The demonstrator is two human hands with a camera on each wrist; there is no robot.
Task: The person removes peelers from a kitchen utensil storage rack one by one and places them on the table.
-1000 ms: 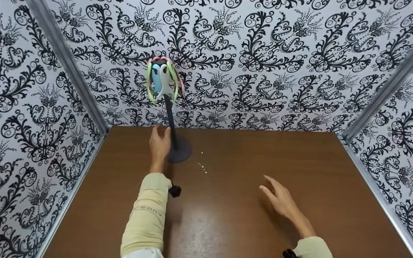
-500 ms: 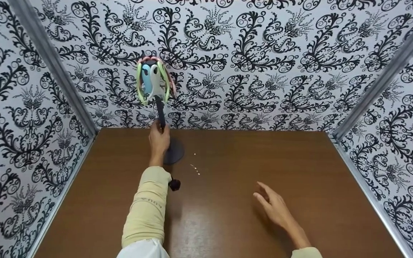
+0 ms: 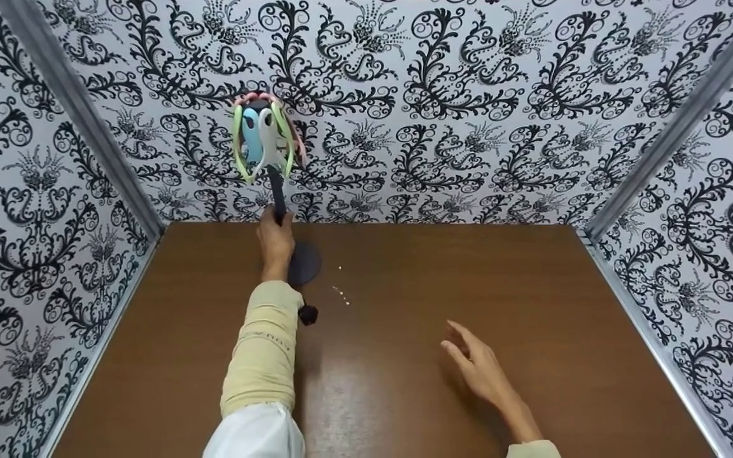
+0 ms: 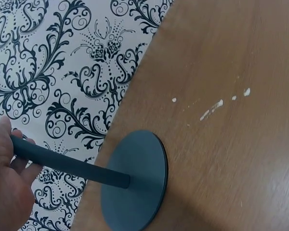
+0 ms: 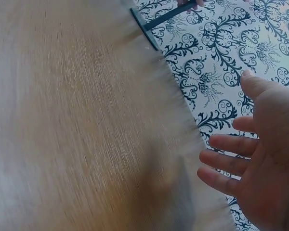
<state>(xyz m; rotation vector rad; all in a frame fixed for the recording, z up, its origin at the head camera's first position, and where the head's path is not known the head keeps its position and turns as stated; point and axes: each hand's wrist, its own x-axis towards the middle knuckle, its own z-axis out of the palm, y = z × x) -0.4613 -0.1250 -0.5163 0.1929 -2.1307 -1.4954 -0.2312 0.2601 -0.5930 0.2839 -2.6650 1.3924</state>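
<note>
A dark stand (image 3: 279, 191) with a slim pole and a round base (image 3: 305, 262) is at the back left of the brown table. Around its top hang several looped pieces (image 3: 265, 137) in pink, green, light blue and white; their exact kind is unclear. My left hand (image 3: 275, 242) grips the pole above the base. In the left wrist view, fingers of that hand (image 4: 9, 178) curl about the pole (image 4: 70, 164), and the base (image 4: 135, 180) shows below. My right hand (image 3: 478, 366) hovers at the front right with fingers spread and nothing in them, as the right wrist view confirms (image 5: 260, 154).
Patterned black-and-white walls (image 3: 468, 114) enclose the table (image 3: 404, 273) at the back and both sides, with grey metal strips at the corners. Small white marks (image 3: 341, 293) lie on the tabletop right of the base.
My left hand has gone from beside the pole to gripping it. The view has shifted slightly, and the right hand stays free over the table.
</note>
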